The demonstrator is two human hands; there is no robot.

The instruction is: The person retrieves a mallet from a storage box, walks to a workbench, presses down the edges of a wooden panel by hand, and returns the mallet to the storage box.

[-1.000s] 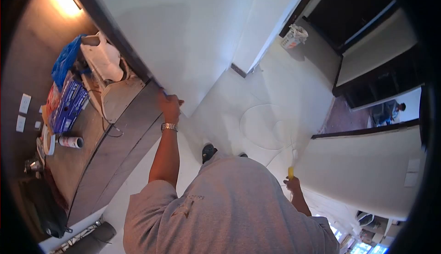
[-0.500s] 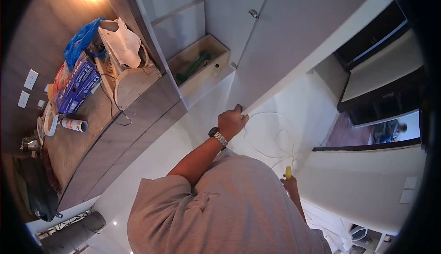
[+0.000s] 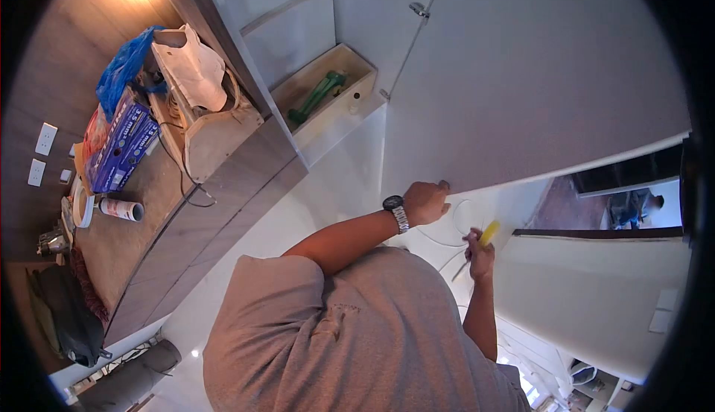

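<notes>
My left hand [image 3: 427, 203], with a metal-banded watch on its wrist, grips the lower edge of a wide grey cabinet door [image 3: 536, 77]. The door stands swung open on its hinges. Inside the cabinet a wooden box [image 3: 357, 69] holds a green tool-like object [image 3: 316, 97], and a small bottle [image 3: 354, 103] is by the box's front. Over at the right, my right hand [image 3: 480, 254] is closed round a yellow-handled tool [image 3: 488, 232], whose other end is hard to make out.
On the curved counter [image 3: 141, 255] at the left lie a blue bag [image 3: 125, 65], blue boxes [image 3: 123, 147], a wooden carrier [image 3: 220, 140] and a printed roll [image 3: 121, 209]. A white cable [image 3: 436, 242] loops on the floor. A person [image 3: 633, 207] is beyond the doorway.
The cabinet door has swung from closed to wide open, moving right with my left hand on it. The box inside has come into view. My right hand has risen with the yellow-handled tool.
</notes>
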